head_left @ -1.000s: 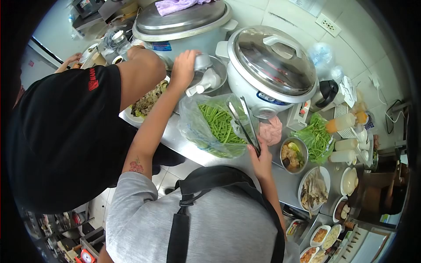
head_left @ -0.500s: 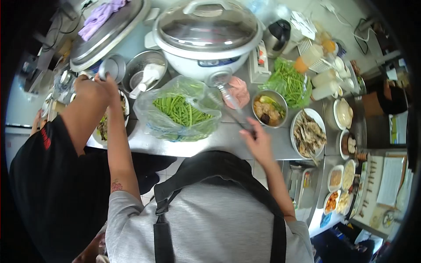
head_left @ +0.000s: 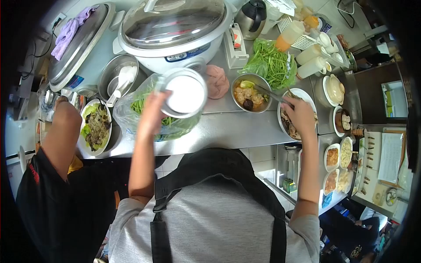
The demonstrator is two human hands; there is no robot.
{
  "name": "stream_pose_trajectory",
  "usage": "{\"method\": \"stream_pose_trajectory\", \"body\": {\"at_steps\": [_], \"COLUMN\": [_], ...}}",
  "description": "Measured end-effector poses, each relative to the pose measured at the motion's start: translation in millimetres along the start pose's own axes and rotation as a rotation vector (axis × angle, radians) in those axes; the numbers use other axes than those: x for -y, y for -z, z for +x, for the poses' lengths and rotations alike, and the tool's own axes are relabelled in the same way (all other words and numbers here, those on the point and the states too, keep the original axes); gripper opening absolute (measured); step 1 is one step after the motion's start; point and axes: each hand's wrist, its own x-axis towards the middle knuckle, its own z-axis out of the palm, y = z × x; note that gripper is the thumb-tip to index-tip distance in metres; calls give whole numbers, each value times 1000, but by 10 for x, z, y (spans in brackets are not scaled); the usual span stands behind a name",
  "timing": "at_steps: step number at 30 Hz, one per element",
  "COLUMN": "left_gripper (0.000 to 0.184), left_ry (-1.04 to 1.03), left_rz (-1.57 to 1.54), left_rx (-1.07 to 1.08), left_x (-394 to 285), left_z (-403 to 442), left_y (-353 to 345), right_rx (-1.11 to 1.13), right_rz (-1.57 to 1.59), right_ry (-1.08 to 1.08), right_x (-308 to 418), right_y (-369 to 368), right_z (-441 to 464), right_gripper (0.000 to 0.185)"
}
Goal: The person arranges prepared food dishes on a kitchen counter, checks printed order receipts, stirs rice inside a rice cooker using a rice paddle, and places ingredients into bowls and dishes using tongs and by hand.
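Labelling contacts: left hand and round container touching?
Touching: the head view shows the left hand gripping the round container at its edge, no gap between.

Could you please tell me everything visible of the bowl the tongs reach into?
The bowl is round, plain-rimmed and shiny, apparently stainless steel, with no visible handle. It sits upright on the metal counter, between a pink cloth and a white plate. Pale chunks, greens and one dark piece lie inside. Tongs in the right hand reach in from its right side; I cannot tell if they touch it.
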Motion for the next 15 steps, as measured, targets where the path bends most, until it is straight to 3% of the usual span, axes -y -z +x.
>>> {"method": "stream_pose_trajectory", "body": {"at_steps": [3,5,8,12,15], "left_gripper": [37,36,40,41,37], "left_ry": [102,96,58,-29,-87], "left_rz": [39,-20,11,176,285], "left_rx": [241,319,235,168,161], "left_x": [506,839,1376,1538,1547], "left_z": [33,47,192,258,273], "left_y": [-490,-752,-926,-950,-923], "right_rx": [60,211,386,582,523], "right_rz": [-148,-203,-201,-69,-31], "right_ry": [128,94,78,14,1], "right_x": [-20,11,-109,-180,-352], "right_y": [76,142,74,61,-43], "right_z": [399,671,1066,1269,1174], "right_gripper": [31,32,33,32,27]}}
